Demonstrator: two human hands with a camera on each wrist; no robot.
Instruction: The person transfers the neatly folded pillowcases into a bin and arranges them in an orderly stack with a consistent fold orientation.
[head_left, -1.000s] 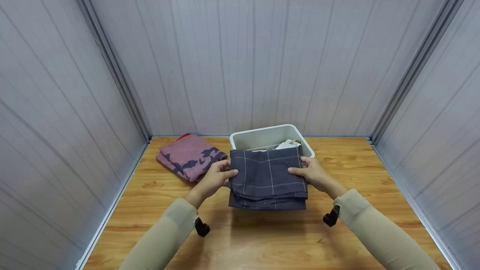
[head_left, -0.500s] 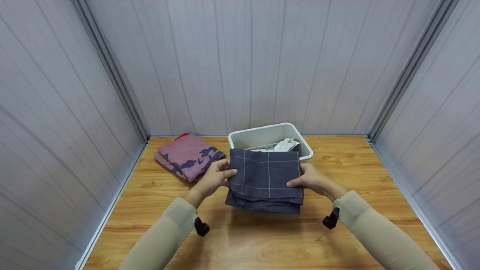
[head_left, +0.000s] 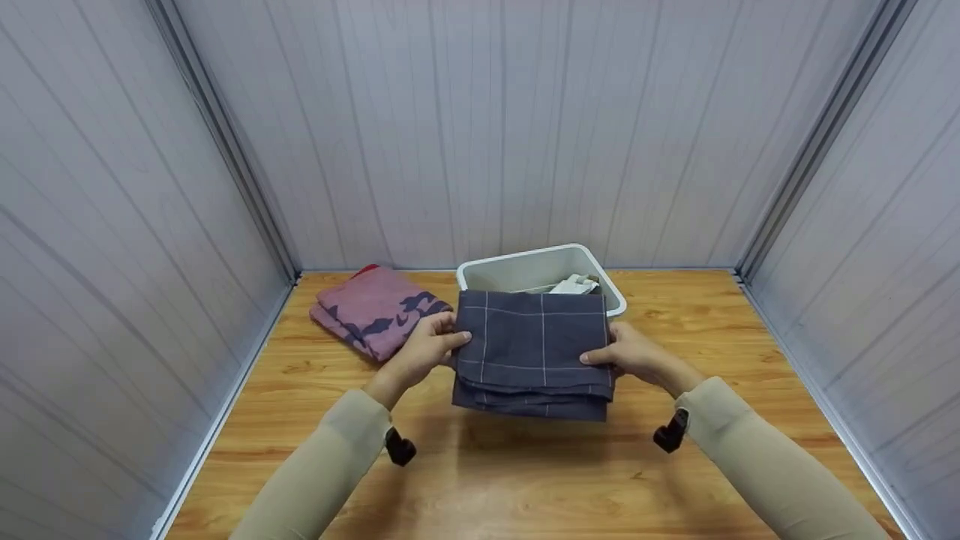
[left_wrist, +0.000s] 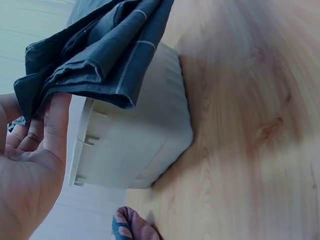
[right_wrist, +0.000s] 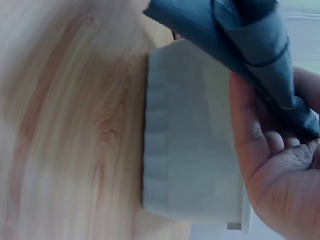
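A folded dark grey cloth with thin white checks (head_left: 534, 352) is held above the wooden table, in front of a white plastic bin (head_left: 525, 271). My left hand (head_left: 429, 346) pinches its left edge, thumb on top and fingers beneath. My right hand (head_left: 626, 352) grips the right edge the same way. In the left wrist view the cloth (left_wrist: 95, 50) hangs over my left hand (left_wrist: 30, 150) above the bin (left_wrist: 135, 145). The right wrist view shows the cloth (right_wrist: 240, 40) over my right hand (right_wrist: 280, 170) next to the bin (right_wrist: 190, 135).
A folded pink cloth with dark blue patches (head_left: 375, 309) lies on the table (head_left: 525, 480) at the back left. The bin holds light-coloured cloth (head_left: 574, 284). Grey panel walls close in the table on three sides.
Both hands have kept hold of the grey cloth, tilting and shifting it slightly; it now sits a little higher, covering more of the bin's front rim.
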